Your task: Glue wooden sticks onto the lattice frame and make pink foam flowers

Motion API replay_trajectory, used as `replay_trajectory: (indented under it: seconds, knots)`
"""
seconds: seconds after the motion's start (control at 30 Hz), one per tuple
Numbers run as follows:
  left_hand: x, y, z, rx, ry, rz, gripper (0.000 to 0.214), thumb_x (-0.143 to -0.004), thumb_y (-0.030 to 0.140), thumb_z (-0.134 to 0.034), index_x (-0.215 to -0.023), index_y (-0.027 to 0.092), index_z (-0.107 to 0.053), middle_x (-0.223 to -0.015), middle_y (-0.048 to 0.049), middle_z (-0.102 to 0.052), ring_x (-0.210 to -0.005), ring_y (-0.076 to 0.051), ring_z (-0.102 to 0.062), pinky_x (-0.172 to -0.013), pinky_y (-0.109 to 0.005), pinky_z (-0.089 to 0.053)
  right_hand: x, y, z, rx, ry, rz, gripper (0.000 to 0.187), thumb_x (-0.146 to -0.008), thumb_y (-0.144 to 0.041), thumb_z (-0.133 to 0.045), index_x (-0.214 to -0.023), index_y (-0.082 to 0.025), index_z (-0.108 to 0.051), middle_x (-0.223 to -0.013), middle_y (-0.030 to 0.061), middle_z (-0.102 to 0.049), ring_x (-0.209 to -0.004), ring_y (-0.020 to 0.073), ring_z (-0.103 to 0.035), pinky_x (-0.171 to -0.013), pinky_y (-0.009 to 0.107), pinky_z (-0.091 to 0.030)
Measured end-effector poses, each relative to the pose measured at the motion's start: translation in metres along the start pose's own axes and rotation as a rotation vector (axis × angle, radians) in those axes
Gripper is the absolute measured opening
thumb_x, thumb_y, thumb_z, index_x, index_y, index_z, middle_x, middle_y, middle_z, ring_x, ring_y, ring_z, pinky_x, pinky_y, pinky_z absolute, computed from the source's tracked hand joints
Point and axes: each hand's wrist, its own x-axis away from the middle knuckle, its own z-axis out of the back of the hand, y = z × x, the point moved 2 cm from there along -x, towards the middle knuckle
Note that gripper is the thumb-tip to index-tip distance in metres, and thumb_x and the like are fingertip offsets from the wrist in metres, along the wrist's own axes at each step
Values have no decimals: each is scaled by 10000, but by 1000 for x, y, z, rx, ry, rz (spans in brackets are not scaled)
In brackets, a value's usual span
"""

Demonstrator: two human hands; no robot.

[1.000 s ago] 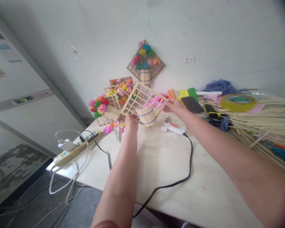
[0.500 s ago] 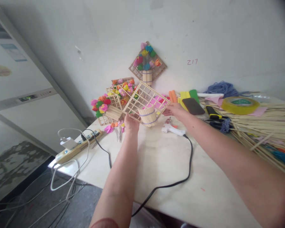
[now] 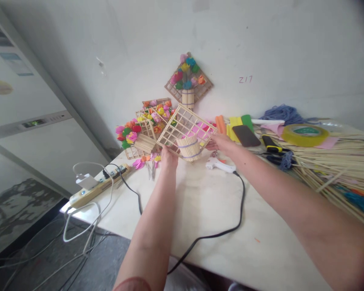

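A diamond-shaped lattice of thin wooden sticks (image 3: 173, 130), with a small stick basket (image 3: 189, 148) on its lower front, is held up above the table. My left hand (image 3: 169, 157) grips its lower left edge, and my right hand (image 3: 217, 142) has hold of the right corner. Two purplish cords band the basket, in which no flowers show. Below my right hand a white glue gun (image 3: 220, 165) lies on the table. Behind and to the left are finished-looking lattices with colourful paper flowers (image 3: 130, 135); one more flower lattice (image 3: 186, 81) is up against the wall.
On the left edge of the table (image 3: 206, 210) lies a power strip (image 3: 100, 186) with cables. Toward the right are a dark phone (image 3: 246, 136), a yellow tape roll (image 3: 305, 134), a yellow-black tool (image 3: 272, 144), blue yarn (image 3: 282, 114) and many loose sticks (image 3: 339, 157).
The lattice and both hands stay almost in place. My right hand's fingers have shifted slightly lower along the corner, and the view has moved a little.
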Motion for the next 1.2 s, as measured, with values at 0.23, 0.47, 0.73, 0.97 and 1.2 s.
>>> replay_trajectory:
  seconds: [0.23,0.47,0.73,0.97,1.2]
  knots:
    - [-3,-1,-2,105,111,91,445,-895,435,-276,-552,170,-379,-603,-30,-567,-645,-150,-588,-726,-344,-455,3,6,-5,55,-132,60,99,-787,-219,-602,-728,-146,-632,-695,42,-655,-617,104,-590,-667,250,-470]
    - [3,1,-15,160,112,190,496,-893,458,-230,-506,170,-349,-537,-25,-522,-559,-125,-544,-645,-290,-464,9,3,-8,-72,-246,33,120,-737,-143,-639,-620,-146,-615,-626,1,-631,-569,76,-568,-612,206,-455]
    - [8,4,-27,174,176,259,491,-904,425,-208,-493,176,-311,-467,-3,-452,-471,-104,-478,-565,-256,-441,10,2,-5,-200,-347,74,72,-727,-232,-664,-757,-166,-663,-765,31,-675,-661,102,-590,-663,238,-468]
    - [14,6,-36,247,164,280,502,-906,420,-187,-479,177,-289,-437,6,-410,-468,-100,-474,-606,-270,-465,10,0,-6,-212,-337,91,74,-725,-245,-664,-745,-173,-655,-753,23,-668,-645,99,-572,-622,228,-441]
    - [16,9,-38,186,176,204,488,-904,422,-216,-490,175,-295,-458,3,-446,-459,-92,-461,-551,-239,-437,13,-1,-9,-235,-335,138,86,-707,-243,-679,-736,-165,-662,-744,27,-667,-663,109,-580,-652,240,-449]
